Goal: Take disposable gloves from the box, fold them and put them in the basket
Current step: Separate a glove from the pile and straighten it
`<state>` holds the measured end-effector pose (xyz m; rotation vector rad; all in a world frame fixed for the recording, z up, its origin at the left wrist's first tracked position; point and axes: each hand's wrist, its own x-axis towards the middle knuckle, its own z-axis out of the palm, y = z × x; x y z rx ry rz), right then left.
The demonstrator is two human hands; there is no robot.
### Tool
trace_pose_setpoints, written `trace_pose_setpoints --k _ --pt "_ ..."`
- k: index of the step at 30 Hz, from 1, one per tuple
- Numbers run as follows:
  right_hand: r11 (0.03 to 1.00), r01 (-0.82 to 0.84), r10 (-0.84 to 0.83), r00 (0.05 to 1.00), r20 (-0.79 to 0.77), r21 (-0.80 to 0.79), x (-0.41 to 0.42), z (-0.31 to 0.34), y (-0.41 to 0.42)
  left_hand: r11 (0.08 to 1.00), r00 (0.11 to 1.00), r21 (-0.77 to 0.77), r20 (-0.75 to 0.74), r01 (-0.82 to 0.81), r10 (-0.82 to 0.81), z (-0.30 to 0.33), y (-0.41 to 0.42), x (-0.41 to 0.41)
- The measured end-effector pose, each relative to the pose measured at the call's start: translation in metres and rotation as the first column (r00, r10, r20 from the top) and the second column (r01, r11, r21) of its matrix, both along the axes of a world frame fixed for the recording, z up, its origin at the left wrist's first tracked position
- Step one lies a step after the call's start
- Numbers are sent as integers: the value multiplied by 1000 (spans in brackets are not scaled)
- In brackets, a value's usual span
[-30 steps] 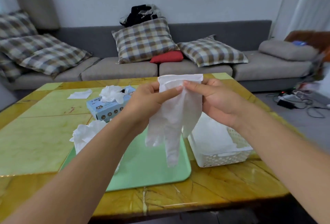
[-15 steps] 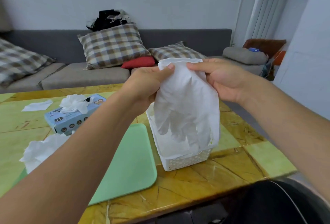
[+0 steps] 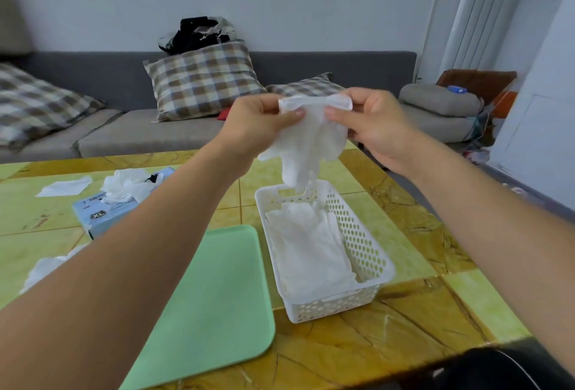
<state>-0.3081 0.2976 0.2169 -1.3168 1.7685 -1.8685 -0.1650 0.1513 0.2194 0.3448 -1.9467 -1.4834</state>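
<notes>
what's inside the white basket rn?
The white basket holds a flat stack of folded white gloves. How many, and whether anything lies under them, is hidden. The glove pinched by both hands hangs above its far end.

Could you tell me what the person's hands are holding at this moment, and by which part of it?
A white disposable glove, pinched at its cuff edge by the left hand and the right hand, its fingers hanging above the basket.
</notes>
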Motion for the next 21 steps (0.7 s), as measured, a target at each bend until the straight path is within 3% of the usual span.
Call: trace_pose_setpoints --k 3,7,13,16,18,20,21 --pt "995 24 -14 995 -99 96 -4 -38 12 994 986 -110 167 11 8 -41 -2 5" --pt "923 10 64 982 -178 385 -1 -94 35 938 919 -317 394 141 -5 -103 2 22" --pt "718 83 337 827 -451 691 15 -122 56 599 780 -648 623 470 62 -127 25 35" --pt "614 85 465 765 -447 785 24 -115 59 526 728 -642 683 557 63 -121 42 37" --pt "518 58 532 759 -375 853 27 -107 59 512 646 -564 763 648 21 -115 49 39" --pt "473 4 540 789 -294 881 25 -97 56 549 563 -459 826 698 -25 -105 51 40" --pt "506 -16 506 815 -282 862 24 -93 51 586 558 -439 830 681 -26 -101 50 39"
